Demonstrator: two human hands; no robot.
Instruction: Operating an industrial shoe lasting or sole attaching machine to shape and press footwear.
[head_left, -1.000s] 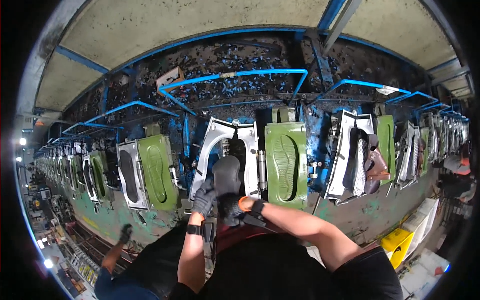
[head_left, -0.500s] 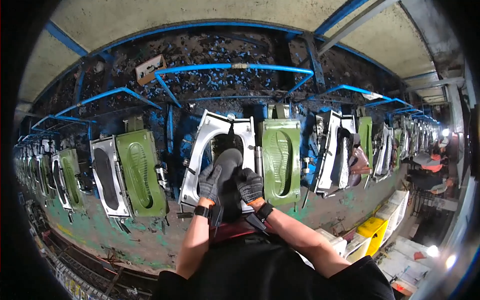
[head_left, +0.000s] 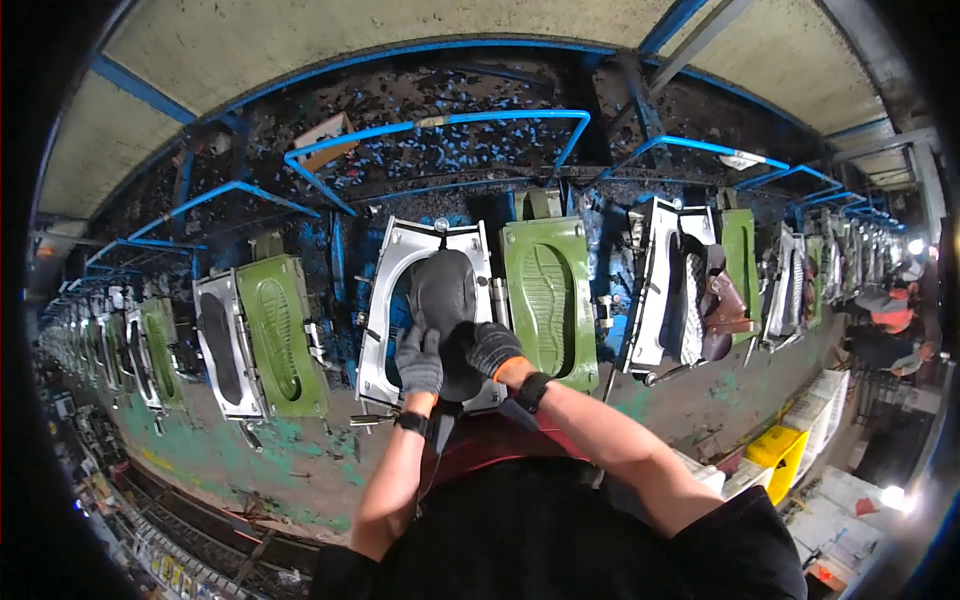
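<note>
A dark grey shoe upper [head_left: 442,290], toe pointing away from me, lies over the opening of a silver metal mould frame [head_left: 382,300]. My left hand [head_left: 418,362], in a grey knit glove, rests on its near left side with fingers stretched out. My right hand [head_left: 496,350], gloved likewise, has its fingers curled against the near right side. Part of the near end is hidden by my hands and wrists. Hinged to the frame's right is a green mould plate [head_left: 548,300] with a sole-shaped, ridged hollow.
To the left, another silver frame [head_left: 222,345] holds a dark sole beside a green plate [head_left: 280,340]. A brown leather shoe [head_left: 725,305] hangs at the right-hand mould. Blue rails [head_left: 440,121] run behind. Yellow crate [head_left: 778,465] and people [head_left: 890,315] are at right.
The shoe upper has moved away from me and now lies over the frame opening. My left hand's fingers have straightened on it; my right hand stays at its side. The view has shifted slightly.
</note>
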